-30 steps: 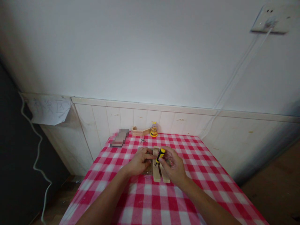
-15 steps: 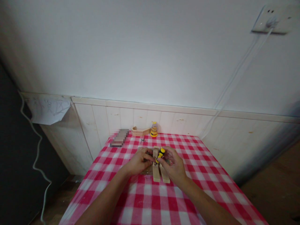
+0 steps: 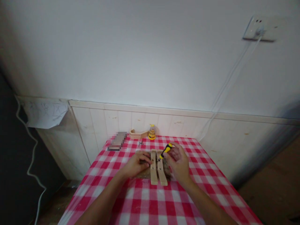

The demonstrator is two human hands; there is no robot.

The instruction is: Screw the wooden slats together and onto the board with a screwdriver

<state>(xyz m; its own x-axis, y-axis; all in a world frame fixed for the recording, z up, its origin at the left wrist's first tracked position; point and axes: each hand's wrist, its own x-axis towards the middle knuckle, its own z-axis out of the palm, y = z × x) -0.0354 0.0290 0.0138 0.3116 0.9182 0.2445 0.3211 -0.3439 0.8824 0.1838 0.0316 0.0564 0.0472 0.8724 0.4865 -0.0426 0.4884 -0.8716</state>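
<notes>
Checked cloth [image 3: 150, 200] is covering the table by a white wall. Right hand [image 3: 179, 162] is gripping a screwdriver [image 3: 165, 151], tip on the slats [image 3: 157, 170]. Left hand [image 3: 136, 164] is pressing flat, partly hiding the board. Paper [image 3: 45, 111] scribbles unreadable; block [image 3: 117, 140] blurred.

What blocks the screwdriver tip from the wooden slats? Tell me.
Nothing visible. The right hand holds the screwdriver tilted, tip down at the right wooden slat; the left hand rests beside the left slat.
</notes>
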